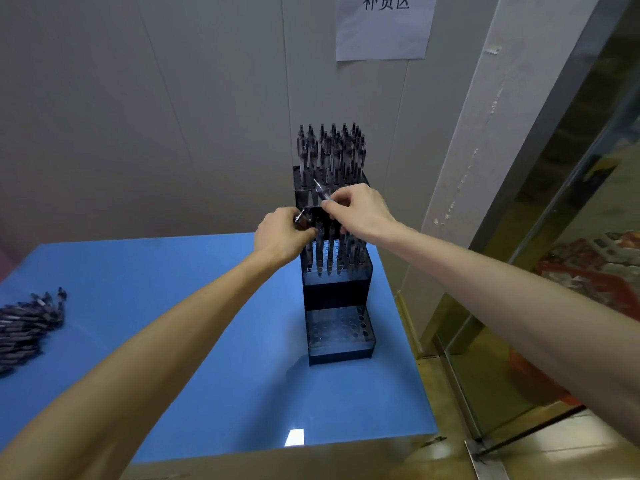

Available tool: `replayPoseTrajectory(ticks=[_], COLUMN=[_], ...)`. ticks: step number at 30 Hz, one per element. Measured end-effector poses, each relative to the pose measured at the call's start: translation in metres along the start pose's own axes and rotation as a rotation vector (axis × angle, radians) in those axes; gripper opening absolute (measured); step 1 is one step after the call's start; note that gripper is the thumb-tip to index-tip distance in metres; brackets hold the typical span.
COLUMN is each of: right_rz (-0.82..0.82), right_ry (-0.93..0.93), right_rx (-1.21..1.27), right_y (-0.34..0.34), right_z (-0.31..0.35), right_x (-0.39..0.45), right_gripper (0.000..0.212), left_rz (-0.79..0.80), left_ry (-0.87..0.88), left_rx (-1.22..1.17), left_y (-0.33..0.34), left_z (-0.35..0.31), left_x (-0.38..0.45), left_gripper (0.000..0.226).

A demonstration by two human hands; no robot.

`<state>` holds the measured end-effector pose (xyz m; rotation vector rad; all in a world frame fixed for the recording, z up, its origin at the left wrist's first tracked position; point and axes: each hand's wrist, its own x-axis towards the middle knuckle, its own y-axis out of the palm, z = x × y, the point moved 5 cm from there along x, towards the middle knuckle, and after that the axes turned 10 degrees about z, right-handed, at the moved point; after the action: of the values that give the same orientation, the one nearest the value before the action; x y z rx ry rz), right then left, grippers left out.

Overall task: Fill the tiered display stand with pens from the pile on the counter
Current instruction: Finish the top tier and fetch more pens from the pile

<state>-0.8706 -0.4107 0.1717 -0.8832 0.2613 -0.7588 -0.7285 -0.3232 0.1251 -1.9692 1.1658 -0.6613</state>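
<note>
**Both hands at the stand's middle tiers, each with a pen**

While the pile of pens (27, 327) lies at the far left edge of the frame on the blue tabletop (194, 341), well apart from both hands, the black tiered stand (337, 292) rises at the centre of the frame, near the tabletop's right edge and against the pale wall (138, 98). Its top tier is packed with upright pens (330, 150); a lower tier also holds a row of pens (332, 254), and the lowest tier (339, 329) shows bare holes.

The left hand (282, 237) is curled in front of the stand's left side, gripping a pen whose tip (300, 215) pokes up from the fist. The right hand (360, 211), just beside it and slightly higher, pinches another pen (321, 192) between thumb and fingertips, tilted with its point toward the upper left.

Open blue surface spreads across the lower middle of the frame between the forearms. A paper sign (384, 26) hangs on the wall at the top, and a glass panel (571, 271) borders the right.
</note>
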Motion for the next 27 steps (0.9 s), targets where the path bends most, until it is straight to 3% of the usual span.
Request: replayPoseTrajectory(ticks=[8,11,15,19,27], right_rz=[-0.037,-0.052,-0.051,-0.067,-0.074], right_ry=[-0.037,-0.021,-0.028,-0.033,-0.055], right_rx=[0.099,0.079,0.066,0.059,-0.016], right_y=[0.001,0.002,0.005,0.007,0.002], right_z=[-0.016,-0.014,-0.009,-0.009,-0.01], right_x=[-0.005,-0.007,-0.008,-0.007,-0.007], right_gripper=[0.022,0.042,0.022,0.021,0.018], left_rz=[0.05,-0.001,-0.033,-0.096,-0.226], left_ry=[-0.05,-0.057,-0.028,0.073,0.182], left_rx=[0.061,-0.124,-0.284,-0.327,-0.383], left_y=[0.012,0.002,-0.008,-0.012,-0.015], left_z=[0.013,0.013,0.015,0.012,0.005], left_x=[-0.014,-0.02,-0.019,-0.017,-0.019], left_gripper=[0.038,0.03,0.02,0.017,0.033])
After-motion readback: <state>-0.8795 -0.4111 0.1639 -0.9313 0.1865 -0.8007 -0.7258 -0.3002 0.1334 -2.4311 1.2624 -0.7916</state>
